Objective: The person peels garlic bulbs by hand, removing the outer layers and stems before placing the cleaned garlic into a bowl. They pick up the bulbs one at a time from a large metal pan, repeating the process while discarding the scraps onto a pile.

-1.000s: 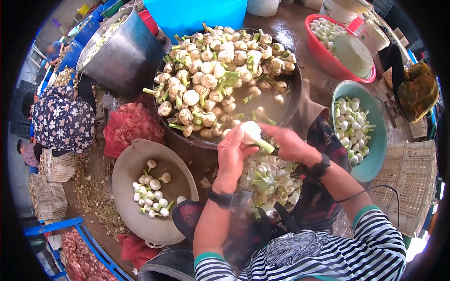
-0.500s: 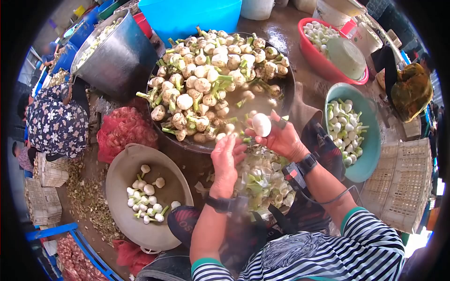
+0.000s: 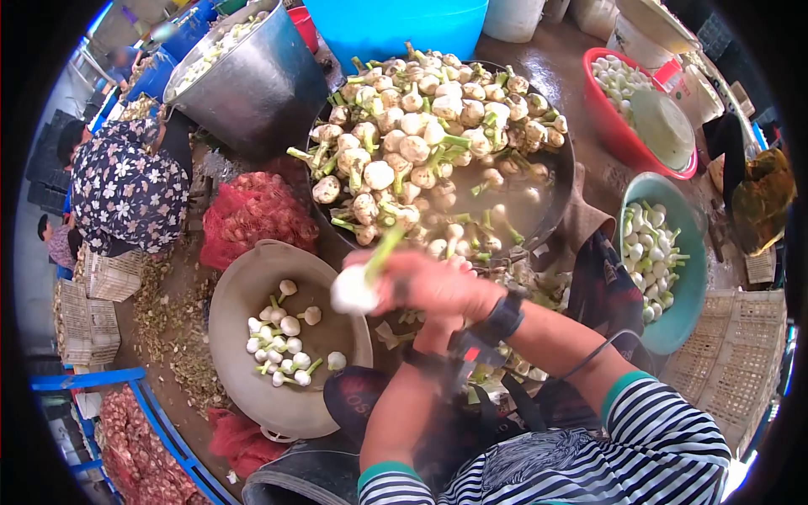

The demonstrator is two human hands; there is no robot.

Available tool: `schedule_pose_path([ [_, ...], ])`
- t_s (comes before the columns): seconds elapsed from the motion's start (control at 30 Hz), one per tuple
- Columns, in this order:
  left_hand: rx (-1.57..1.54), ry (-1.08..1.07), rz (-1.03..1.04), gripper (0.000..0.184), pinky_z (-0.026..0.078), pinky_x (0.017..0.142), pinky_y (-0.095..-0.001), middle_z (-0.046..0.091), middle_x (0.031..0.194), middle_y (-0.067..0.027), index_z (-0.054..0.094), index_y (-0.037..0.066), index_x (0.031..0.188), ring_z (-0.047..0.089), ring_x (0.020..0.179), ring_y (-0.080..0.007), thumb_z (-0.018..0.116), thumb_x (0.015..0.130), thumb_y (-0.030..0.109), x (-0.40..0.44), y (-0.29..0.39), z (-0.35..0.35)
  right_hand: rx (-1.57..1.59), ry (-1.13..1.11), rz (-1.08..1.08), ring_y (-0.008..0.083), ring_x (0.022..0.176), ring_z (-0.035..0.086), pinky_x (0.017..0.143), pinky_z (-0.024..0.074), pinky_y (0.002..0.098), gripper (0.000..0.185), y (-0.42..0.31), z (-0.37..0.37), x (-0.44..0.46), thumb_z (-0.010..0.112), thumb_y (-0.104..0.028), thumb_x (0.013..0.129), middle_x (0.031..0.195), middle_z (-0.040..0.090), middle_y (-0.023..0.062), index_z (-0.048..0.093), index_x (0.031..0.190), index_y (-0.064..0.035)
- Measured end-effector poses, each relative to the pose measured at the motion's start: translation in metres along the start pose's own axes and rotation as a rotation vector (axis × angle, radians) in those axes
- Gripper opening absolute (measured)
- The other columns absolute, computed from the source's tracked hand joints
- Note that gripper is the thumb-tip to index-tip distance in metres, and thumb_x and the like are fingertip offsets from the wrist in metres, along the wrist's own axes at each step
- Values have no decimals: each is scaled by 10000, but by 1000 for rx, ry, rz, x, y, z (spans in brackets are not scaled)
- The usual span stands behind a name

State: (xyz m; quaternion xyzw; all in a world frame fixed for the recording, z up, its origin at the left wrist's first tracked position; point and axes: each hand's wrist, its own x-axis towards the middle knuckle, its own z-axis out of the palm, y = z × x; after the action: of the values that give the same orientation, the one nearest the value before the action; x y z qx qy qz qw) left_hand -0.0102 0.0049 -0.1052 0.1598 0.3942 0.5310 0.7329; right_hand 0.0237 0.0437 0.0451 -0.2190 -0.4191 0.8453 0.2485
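Garlic bulb (image 3: 353, 290) is clamped in the fingers of my right hand (image 3: 433, 284), out past the palm with its green stalk angled up, all a bit motion-blurred on my feed. That arm crosses over my left hand (image 3: 439, 324), which is mostly hidden, so I honestly can't tell if those fingers are apart or together. Can't make out a blade either.

Tips from my end: I'd keep the grip light but sure, since a wet, smooth bulb probably slips if you squeeze it hard. Hold it by the side and neck so the stalk doesn't snap. With the wrists stacked like this, I'd give the lower hand some room so the straps don't snag. If it's being set down, low and gentle beats tossing, as fresh ones likely bruise.

Just under the bulb and off to its left is a pale bowl (image 3: 290, 412) with cleaned bulbs (image 3: 278, 332) in a loose cluster. Peelings (image 3: 547, 286) lie by my knees. Beyond is a big dark tub (image 3: 568, 198), muddy bulbs (image 3: 412, 147) heaped above cloudy water (image 3: 509, 210). Further out: red net bag (image 3: 257, 219) on the left, teal basin (image 3: 686, 278) of bulbs on the right, then a tall metal pot (image 3: 252, 101).
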Motion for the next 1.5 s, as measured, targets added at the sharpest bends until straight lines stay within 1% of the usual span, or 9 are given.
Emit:
schedule_pose_path([
  [0.17, -207, -41, 200, 262, 510, 724, -306, 590, 910, -66, 527, 30, 1052, 588, 787, -166, 582, 870, 210, -5, -7, -7, -787, -91, -140, 202, 893, 625, 821, 501, 317, 594, -28, -5, 25, 630, -111, 815, 1278, 513, 123, 396, 1359, -70],
  [0.27, 3, 404, -81, 222, 480, 628, -280, 601, 884, -35, 568, 40, 1045, 591, 766, -152, 571, 847, 141, -22, 46, 43, -1233, 263, -141, 328, 992, 600, 860, 476, 380, 497, -30, -70, 74, 609, -48, 718, 1064, 621, 201, 536, 1209, -37],
  [0.5, 34, 399, -67, 266, 481, 665, -312, 615, 971, -65, 560, 39, 1074, 609, 857, -182, 599, 847, 172, -11, 55, 44, -1626, 431, -356, 385, 1046, 515, 886, 444, 424, 632, 5, -148, 160, 584, -75, 746, 1143, 520, 213, 350, 1333, -41],
  [0.8, -135, 456, 9, 339, 467, 707, -303, 597, 1014, -18, 561, 99, 1093, 574, 897, -135, 552, 885, 366, -3, 65, 45, -552, 420, -163, 177, 931, 557, 796, 477, 305, 474, -4, -104, 34, 643, -42, 767, 1062, 585, 85, 489, 1213, -2],
  [0.93, -339, 17, 9, 366, 489, 717, -346, 595, 980, -18, 518, 108, 1145, 574, 820, -121, 576, 873, 345, -11, 57, 42, -697, 218, -365, 206, 1108, 514, 949, 396, 326, 506, -2, -92, -41, 563, -282, 898, 1229, 535, 138, 452, 1298, 8],
  [1.07, 75, 32, 185, 370, 496, 753, -359, 578, 985, -73, 502, 46, 1111, 590, 827, -161, 670, 805, 169, -30, 72, 70, -516, 412, -194, 220, 1208, 461, 1002, 347, 335, 577, -15, -88, -72, 473, -417, 937, 1315, 487, 143, 439, 1322, 11],
  [1.17, 790, 159, 721, 474, 473, 799, -384, 539, 984, -141, 479, 6, 1099, 570, 906, -306, 731, 722, 143, -26, 54, 67, -534, 519, -291, 162, 1085, 519, 934, 399, 286, 505, -10, -63, -66, 573, -242, 898, 1194, 569, 125, 441, 1314, 12],
  [1.27, 973, 301, 833, 499, 463, 809, -405, 521, 1011, -178, 485, 15, 1087, 539, 941, -353, 753, 696, 173, -30, 51, 73, -840, 650, -227, 105, 977, 532, 856, 438, 259, 479, 10, -62, -64, 605, -234, 892, 1072, 616, 84, 474, 1258, 46],
  [1.5, 500, -14, 415, 514, 500, 733, -272, 566, 1004, -93, 469, 19, 1059, 592, 887, -166, 777, 649, 49, -38, 59, 69, -849, 560, -304, 181, 1076, 538, 922, 422, 310, 473, 0, -60, -94, 585, -175, 878, 1219, 552, 188, 457, 1285, 29],
])
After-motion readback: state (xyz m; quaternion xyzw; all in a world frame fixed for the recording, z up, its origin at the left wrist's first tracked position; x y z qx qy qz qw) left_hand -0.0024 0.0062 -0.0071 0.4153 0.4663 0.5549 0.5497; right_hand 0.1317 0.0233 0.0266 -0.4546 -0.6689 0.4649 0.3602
